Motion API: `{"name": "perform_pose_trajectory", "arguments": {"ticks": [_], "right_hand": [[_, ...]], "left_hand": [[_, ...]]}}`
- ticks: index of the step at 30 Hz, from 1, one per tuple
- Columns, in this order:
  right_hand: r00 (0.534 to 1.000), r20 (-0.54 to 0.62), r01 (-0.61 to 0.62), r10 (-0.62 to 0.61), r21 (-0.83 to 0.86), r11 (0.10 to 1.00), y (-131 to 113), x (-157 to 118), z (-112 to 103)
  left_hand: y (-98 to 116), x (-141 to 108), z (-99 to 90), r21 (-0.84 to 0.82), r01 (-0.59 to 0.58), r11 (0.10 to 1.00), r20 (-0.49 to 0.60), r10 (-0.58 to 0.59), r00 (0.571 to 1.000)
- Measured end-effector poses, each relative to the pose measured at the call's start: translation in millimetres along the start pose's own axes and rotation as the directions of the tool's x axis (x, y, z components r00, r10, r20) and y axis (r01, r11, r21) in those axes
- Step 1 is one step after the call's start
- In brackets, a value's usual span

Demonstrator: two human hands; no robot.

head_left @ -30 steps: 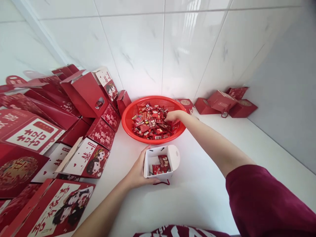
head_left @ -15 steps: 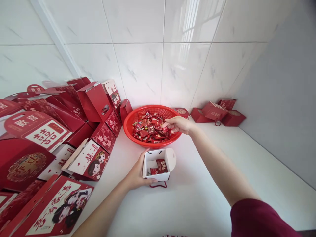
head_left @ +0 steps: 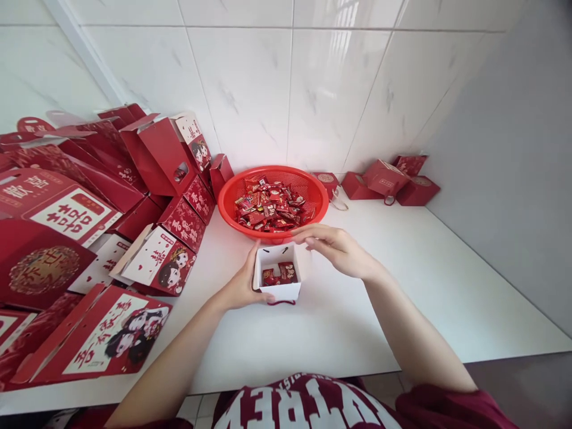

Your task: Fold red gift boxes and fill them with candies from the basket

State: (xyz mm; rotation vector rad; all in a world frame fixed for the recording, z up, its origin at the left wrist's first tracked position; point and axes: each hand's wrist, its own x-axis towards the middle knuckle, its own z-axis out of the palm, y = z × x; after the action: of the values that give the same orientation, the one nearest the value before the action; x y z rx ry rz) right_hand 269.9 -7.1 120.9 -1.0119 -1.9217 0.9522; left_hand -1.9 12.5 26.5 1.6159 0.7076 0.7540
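Note:
In the head view a small white-lined gift box stands on the white table with its top open. Several red-wrapped candies lie inside it. My left hand grips the box from its left side, thumb at the near wall and fingers along the far left. At the box's upper right, my right hand hovers with its fingers stretched out, nothing visible in them, partly covering the box's right flap. Just behind the box sits a red plastic basket with many red-wrapped candies.
Red and white gift boxes are piled along the left. More red boxes stand against the wall at the back right. A grey panel bounds the right side. The white table's front edge runs close to my body.
My right hand has come back from the basket to the box, and its fingers have straightened. Another candy shows at the box's left inside. The view has tilted downward.

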Motion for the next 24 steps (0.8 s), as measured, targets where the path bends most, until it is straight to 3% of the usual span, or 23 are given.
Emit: {"name": "perform_pose_trajectory", "arguments": {"ticks": [2,4,8,12,15,18,20,24], "right_hand": [[0.987,-0.162,0.000,0.009,0.054,0.999,20.4,-11.1,-0.8],[0.974,-0.215,-0.055,0.073,0.087,0.995,41.8,-22.0,-3.1],[0.984,-0.028,-0.172,0.173,0.055,0.984,64.7,-38.3,-11.0],[0.984,0.135,-0.124,0.118,0.036,0.992,60.1,-41.9,-12.8],[0.975,0.215,-0.076,0.064,0.046,0.996,56.1,-41.5,-7.3],[0.972,0.216,-0.103,0.093,0.035,0.994,58.3,-42.9,0.1],[0.949,0.277,-0.172,0.152,0.047,0.984,60.8,-44.3,5.2],[0.868,0.437,-0.293,0.235,0.070,0.954,62.1,-43.8,14.8]], "left_hand": [[3.4,-2.3,-14.7,-0.083,0.060,0.995,-0.031,-0.063,0.998],[7.4,-5.0,-31.7,-0.082,0.128,0.988,-0.118,-0.137,0.984],[10.7,-16.1,-46.8,0.098,0.184,0.978,-0.227,-0.159,0.961],[3.8,-34.2,-22.1,0.174,0.067,0.982,-0.266,-0.018,0.964],[-1.7,-42.3,2.2,0.055,0.011,0.998,-0.396,0.012,0.918],[-2.9,-36.2,14.2,-0.156,0.012,0.988,-0.513,-0.091,0.854],[-2.2,-26.6,16.0,-0.335,0.025,0.942,-0.528,-0.210,0.823],[-1.1,-17.5,20.9,-0.505,0.087,0.859,-0.440,-0.343,0.830]]}}
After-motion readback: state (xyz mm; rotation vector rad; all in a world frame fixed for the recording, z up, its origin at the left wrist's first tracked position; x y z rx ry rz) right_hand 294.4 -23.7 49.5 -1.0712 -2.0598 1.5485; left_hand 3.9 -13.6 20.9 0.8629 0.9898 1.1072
